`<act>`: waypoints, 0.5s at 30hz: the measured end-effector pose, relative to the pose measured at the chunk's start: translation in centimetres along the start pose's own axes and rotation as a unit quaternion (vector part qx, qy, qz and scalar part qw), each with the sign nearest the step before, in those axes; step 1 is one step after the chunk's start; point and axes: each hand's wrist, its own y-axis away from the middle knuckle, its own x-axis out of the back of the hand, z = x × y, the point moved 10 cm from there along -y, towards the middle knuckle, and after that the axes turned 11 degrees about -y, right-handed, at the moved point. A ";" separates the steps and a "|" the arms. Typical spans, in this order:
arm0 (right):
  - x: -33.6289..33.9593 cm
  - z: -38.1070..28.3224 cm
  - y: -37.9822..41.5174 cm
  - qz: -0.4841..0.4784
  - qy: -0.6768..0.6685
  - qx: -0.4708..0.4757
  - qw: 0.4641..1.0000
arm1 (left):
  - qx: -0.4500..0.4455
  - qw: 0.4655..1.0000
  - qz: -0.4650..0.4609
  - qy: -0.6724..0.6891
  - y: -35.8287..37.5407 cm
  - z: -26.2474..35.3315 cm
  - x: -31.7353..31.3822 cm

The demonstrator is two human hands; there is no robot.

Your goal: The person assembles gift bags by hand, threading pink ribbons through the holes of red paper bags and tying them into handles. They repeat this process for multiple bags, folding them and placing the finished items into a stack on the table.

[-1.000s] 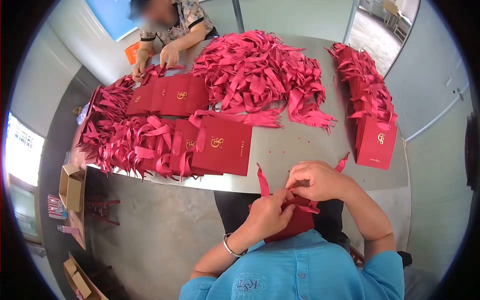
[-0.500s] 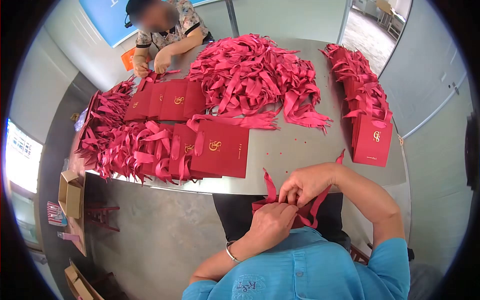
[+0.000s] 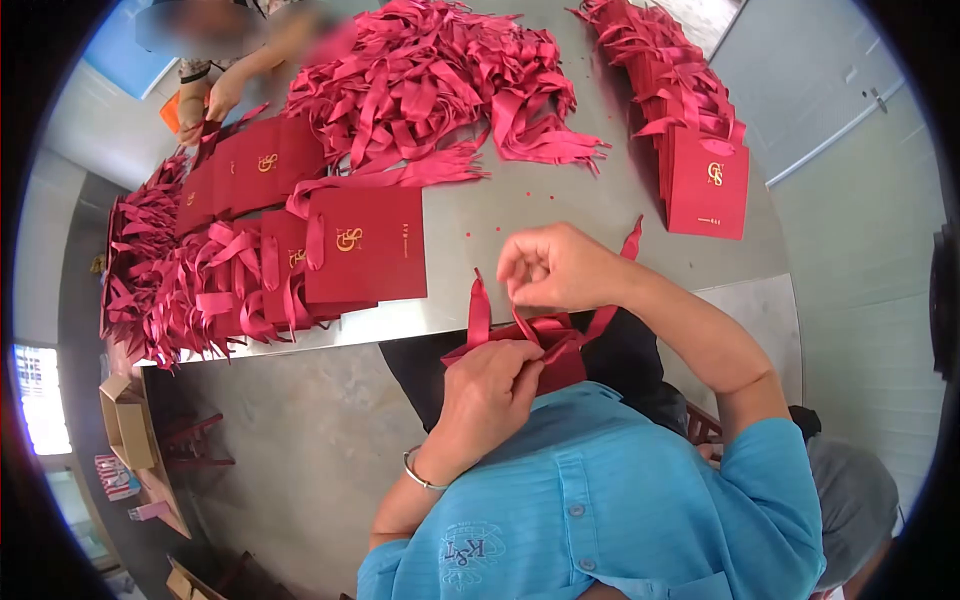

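Observation:
A red paper bag (image 3: 562, 368) rests against my lap at the table's near edge, with dark red ribbons standing up from its opening. My left hand (image 3: 492, 388), with a bracelet on the wrist, pinches the bag's near rim. Just above the bag, my right hand (image 3: 545, 268) has its fingers curled round the end of a thin red ribbon (image 3: 522, 322) that runs down into the bag. One ribbon end (image 3: 479, 305) points up left of my right hand; another (image 3: 632, 240) shows beyond my right forearm.
Red bags with gold letters (image 3: 368, 245) lie in rows on the left of the table (image 3: 520, 215). A heap of loose ribbons (image 3: 420, 90) is at the back. More bags (image 3: 708, 185) stand at the right. A co-worker's hand (image 3: 228, 92) is at the far left.
My right hand has lifted from the bag's opening, drawing a ribbon up. My left hand stays on the rim. The camera view has shifted, so the table appears higher and further left.

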 end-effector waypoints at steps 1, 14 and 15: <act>1.1 -0.8 -0.1 0.057 0.062 0.031 0.996 | -0.002 1.000 -0.002 0.001 0.0 0.0 -0.1; 3.9 0.7 -0.8 0.163 -0.004 0.079 0.983 | 0.119 0.987 -0.107 0.031 0.0 -4.3 -2.7; 4.0 0.3 -0.7 0.165 0.015 0.065 0.984 | 0.139 0.981 -0.125 0.059 -0.1 -4.8 -3.0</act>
